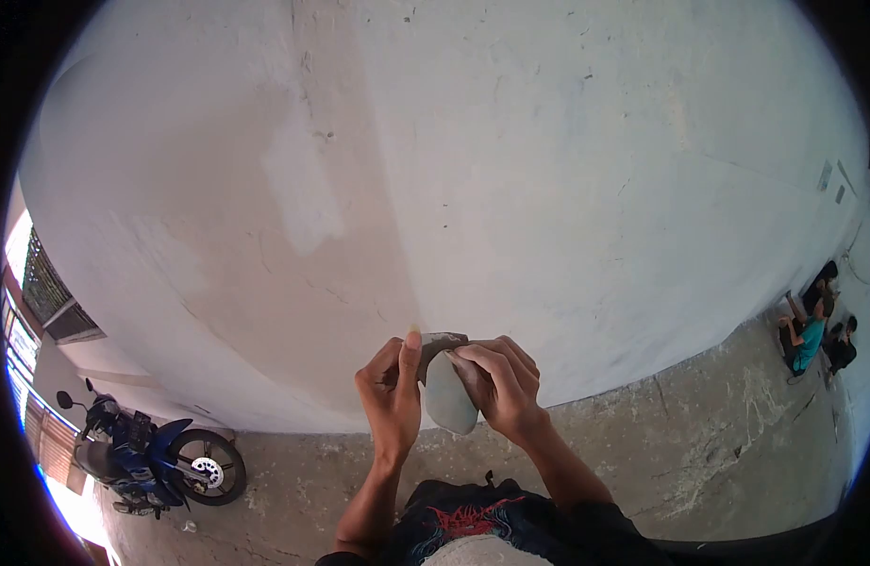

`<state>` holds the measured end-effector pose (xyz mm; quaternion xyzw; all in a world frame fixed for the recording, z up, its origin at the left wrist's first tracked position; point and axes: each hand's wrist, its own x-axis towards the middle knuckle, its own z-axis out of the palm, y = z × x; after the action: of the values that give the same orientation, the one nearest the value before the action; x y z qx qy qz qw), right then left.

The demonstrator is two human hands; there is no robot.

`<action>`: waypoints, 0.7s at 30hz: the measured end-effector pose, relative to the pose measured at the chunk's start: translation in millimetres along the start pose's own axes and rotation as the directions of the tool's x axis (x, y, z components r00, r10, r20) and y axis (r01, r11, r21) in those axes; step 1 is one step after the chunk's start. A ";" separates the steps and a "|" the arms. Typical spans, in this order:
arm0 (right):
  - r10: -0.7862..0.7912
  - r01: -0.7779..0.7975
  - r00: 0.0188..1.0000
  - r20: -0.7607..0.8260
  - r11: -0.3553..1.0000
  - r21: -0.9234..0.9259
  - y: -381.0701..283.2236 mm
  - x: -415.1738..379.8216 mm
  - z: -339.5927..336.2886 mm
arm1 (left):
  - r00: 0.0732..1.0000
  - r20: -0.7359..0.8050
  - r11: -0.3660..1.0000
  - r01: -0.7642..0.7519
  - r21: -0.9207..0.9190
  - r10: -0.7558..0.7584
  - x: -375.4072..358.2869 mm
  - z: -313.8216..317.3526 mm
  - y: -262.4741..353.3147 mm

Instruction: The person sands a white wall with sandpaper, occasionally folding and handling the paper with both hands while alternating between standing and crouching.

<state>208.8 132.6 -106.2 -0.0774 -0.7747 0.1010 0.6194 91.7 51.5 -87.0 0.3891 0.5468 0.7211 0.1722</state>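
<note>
In the lower middle of the head view, my two hands hold a curled sheet (444,341) that looks like worn sandpaper, grey-brown with whitish dust along its top edge. A pale grey-green rounded piece (451,401) hangs below it between the hands; how the two join is hidden by the fingers. My left hand (393,387) grips the sheet's left end, thumb pointing up. With fingers bent and pinched, my right hand (501,385) closes on the right end, touching the pale piece's upper edge. Both hands are in front of my chest, near the wall.
A white wall (548,208) with greyish patches and small chips fills the space ahead. On the concrete floor (633,443), a blue motorcycle (152,457) stands at the left. Several people (812,335) sit against the wall at the far right.
</note>
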 end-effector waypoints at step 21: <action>0.040 -0.037 0.999 -0.022 0.994 0.101 -18.3 10.0 -14.1 | 0.986 0.000 0.985 -0.167 0.047 0.167 -18.0 -1.4 22.5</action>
<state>220.5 118.2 -89.1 -0.0625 -0.7594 0.1507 0.6298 106.1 30.8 -73.1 0.4360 0.5292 0.7209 0.1010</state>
